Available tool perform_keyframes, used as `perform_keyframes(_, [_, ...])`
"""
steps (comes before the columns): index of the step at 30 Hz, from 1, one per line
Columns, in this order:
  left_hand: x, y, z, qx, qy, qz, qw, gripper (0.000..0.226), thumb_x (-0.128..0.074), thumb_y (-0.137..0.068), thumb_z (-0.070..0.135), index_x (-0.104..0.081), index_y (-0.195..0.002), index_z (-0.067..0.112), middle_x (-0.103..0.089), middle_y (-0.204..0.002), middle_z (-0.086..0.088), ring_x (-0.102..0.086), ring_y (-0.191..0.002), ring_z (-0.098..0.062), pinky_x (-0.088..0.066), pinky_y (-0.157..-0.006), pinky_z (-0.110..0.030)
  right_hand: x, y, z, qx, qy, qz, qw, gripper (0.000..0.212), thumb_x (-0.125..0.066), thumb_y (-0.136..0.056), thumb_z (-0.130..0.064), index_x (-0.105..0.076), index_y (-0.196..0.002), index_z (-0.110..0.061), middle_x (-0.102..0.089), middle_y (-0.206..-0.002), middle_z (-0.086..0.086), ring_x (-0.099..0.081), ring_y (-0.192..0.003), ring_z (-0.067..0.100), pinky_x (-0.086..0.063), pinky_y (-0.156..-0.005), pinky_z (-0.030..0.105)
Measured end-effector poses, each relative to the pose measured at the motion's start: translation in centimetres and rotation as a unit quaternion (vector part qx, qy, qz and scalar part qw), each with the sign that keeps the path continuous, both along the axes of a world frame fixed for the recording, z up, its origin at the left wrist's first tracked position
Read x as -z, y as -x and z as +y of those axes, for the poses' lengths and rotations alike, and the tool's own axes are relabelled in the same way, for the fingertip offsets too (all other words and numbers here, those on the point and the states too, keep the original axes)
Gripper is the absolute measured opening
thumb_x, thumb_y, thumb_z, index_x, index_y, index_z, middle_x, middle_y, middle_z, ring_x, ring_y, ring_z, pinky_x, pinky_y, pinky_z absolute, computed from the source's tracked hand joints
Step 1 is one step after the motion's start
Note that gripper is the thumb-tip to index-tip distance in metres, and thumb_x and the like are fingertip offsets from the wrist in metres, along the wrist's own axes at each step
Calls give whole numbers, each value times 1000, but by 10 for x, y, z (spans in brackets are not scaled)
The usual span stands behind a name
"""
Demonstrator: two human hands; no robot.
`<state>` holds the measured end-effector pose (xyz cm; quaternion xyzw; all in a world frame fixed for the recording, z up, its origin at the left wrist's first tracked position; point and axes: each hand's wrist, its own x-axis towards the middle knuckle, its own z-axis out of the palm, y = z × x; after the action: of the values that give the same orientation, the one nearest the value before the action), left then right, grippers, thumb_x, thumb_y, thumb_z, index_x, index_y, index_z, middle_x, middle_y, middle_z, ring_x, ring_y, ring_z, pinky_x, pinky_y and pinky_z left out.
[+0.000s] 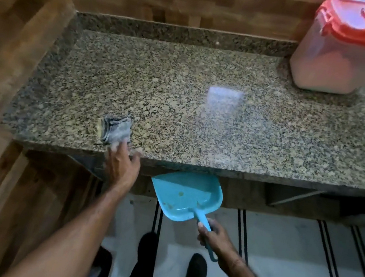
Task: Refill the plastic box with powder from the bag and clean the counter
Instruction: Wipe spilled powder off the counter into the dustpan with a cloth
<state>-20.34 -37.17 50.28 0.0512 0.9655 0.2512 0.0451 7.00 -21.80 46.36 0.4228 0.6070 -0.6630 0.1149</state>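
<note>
- Your left hand reaches out with fingers stretched, the tips touching the grey cloth at the bench's near edge.
- Your right hand grips the blue dustpan by its handle. The long axis runs near-right to far-left, and the mouth sits below the bench edge.
- At far right stands the plastic box, lid on.

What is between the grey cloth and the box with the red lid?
Only bare speckled counter lies between the cloth and the box, with one pale shiny patch. The head view shows it.

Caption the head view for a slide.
Left hand touches grey cloth at counter edge; right hand holds blue dustpan below.
</note>
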Motion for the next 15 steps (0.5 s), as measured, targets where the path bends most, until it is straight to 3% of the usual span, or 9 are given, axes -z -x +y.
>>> perform_keyframes(8, [24,89,2,58,125,-3,991,59,-64,-95,41,-41,-147,24,-33,-157,-11,-38,-133,-40,-39,-106,-55,9,19,-16,45,-15,-24,999,17,-60,-101,-26,-68,-112,-16,-65,-92,5,-62,-80,15,-54,-67,20])
perform_keyframes(11, [24,98,-1,87,155,7,984,63,-73,-90,28,-46,-147,23,-43,-146,-11,-38,-127,-36,-40,-101,-51,11,26,-23,64,-16,-41,997,16,-59,-102,-25,-69,-112,-17,-67,-94,7,-64,-82,16,-55,-64,18])
perform_keyframes(15, [21,115,-8,107,110,-14,988,52,-68,-94,13,-54,-144,21,-54,-124,-8,-46,-107,-30,-43,-88,-43,8,32,-35,89,-22,-47,995,14,-59,-102,-20,-68,-111,-15,-66,-92,9,-63,-78,14,-53,-60,15])
